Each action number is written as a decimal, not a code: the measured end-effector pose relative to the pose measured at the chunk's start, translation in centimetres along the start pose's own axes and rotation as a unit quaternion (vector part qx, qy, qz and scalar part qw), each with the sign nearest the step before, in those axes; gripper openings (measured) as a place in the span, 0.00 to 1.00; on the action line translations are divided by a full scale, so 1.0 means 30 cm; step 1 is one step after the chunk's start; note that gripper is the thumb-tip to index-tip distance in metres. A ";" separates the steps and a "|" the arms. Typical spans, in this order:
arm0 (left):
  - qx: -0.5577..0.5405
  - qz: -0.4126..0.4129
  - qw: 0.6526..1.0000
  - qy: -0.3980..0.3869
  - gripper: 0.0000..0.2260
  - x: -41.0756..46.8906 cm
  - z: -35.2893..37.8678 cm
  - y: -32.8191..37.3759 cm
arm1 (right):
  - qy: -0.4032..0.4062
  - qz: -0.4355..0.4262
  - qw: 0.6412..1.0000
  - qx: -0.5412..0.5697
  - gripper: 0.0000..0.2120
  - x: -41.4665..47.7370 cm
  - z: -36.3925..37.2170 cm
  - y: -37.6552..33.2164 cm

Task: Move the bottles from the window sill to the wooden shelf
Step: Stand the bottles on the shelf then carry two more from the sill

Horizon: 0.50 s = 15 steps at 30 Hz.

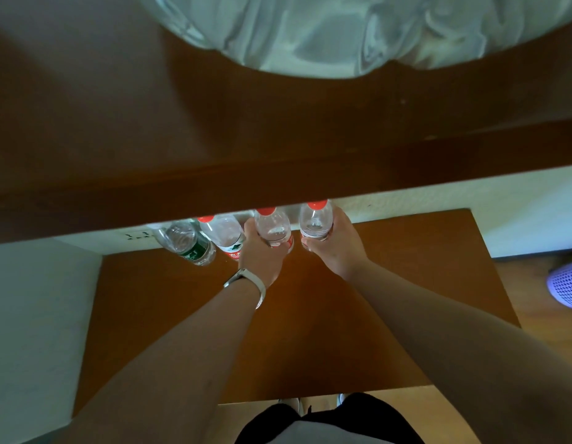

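Note:
I look straight down. My left hand [260, 254] grips a clear red-capped bottle [273, 227], and my right hand [334, 248] grips another clear red-capped bottle [316, 219]. Both stand upright at the back of the wooden shelf [406, 283], close to the white wall. To their left on the shelf stand a red-labelled bottle [225, 233] and a green-labelled bottle [188, 241]. The dark wooden window sill [214, 129] juts out above them and hides part of their tops.
A pale curtain [358, 30] bunches on the sill at the top. A wall socket [139, 234] sits left of the bottles. A purple mesh basket [566, 283] stands on the wooden floor at the right. White wall lies to the left of the shelf.

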<state>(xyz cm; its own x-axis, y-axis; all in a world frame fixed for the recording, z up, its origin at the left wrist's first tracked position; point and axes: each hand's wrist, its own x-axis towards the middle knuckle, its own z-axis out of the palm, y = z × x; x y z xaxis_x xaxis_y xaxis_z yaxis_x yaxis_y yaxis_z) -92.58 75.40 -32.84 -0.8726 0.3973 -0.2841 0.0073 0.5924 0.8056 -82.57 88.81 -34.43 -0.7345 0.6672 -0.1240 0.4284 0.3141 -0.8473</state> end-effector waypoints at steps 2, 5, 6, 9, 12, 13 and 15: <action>-0.005 -0.015 1.000 -0.006 0.23 -0.005 0.005 0.004 | -0.012 -0.003 1.000 -0.008 0.33 0.004 -0.005 0.001; -0.023 -0.041 0.999 -0.020 0.29 -0.031 0.005 0.006 | -0.028 -0.014 0.999 -0.030 0.35 -0.002 -0.014 0.011; -0.027 -0.051 0.998 -0.021 0.31 -0.045 0.003 0.012 | -0.033 -0.014 0.999 -0.037 0.36 -0.006 -0.019 0.014; -0.030 -0.054 0.998 -0.023 0.34 -0.094 -0.011 0.028 | -0.043 -0.011 0.997 -0.061 0.37 -0.029 -0.054 0.017; -0.013 0.003 0.999 -0.039 0.28 -0.147 -0.046 0.018 | -0.057 -0.025 0.989 -0.136 0.34 -0.058 -0.099 0.021; 0.004 0.012 0.999 -0.052 0.28 -0.163 -0.064 0.015 | -0.062 -0.032 0.983 -0.167 0.33 -0.068 -0.113 0.019; 0.065 0.029 0.995 -0.072 0.29 -0.190 -0.112 0.018 | -0.065 -0.060 0.972 -0.215 0.30 -0.087 -0.140 0.012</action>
<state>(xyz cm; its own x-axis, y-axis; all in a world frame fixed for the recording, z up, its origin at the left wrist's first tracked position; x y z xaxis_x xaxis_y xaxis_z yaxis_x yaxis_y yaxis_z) -89.24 71.10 -29.05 -0.7894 0.5247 -0.3188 0.1267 0.6473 0.7516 -78.29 90.02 -32.23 -0.8416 0.5253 -0.1256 0.4951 0.6572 -0.5683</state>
